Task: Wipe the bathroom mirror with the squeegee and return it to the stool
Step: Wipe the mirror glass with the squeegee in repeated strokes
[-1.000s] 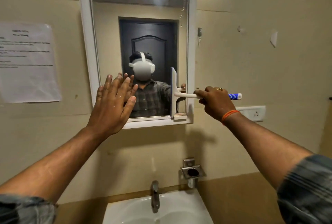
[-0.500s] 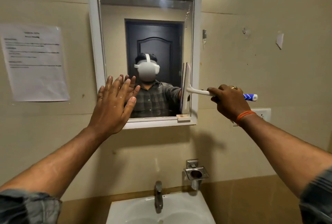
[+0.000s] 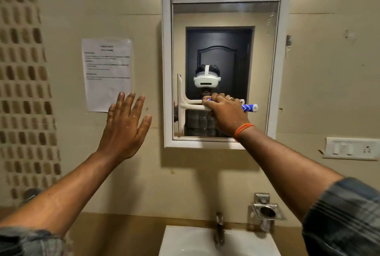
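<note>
Under the curled fingers [image 3: 218,99] of the right hand [image 3: 228,115], the squeegee [image 3: 182,103] handle is being gripped tight, its blade standing upright against the mirror [image 3: 263,70] glass, hard by the left frame [image 3: 167,66] edge. With the blade nearly touching that frame, it is risking a jam or a skip, leaving a streak. Room is lying open rightward and upward across the glass. Left of those fingers, the left hand [image 3: 125,126] is hovering with fingers spread before the wall [image 3: 329,70], beside the paper notice [image 3: 107,73]. No stool is showing.
</note>
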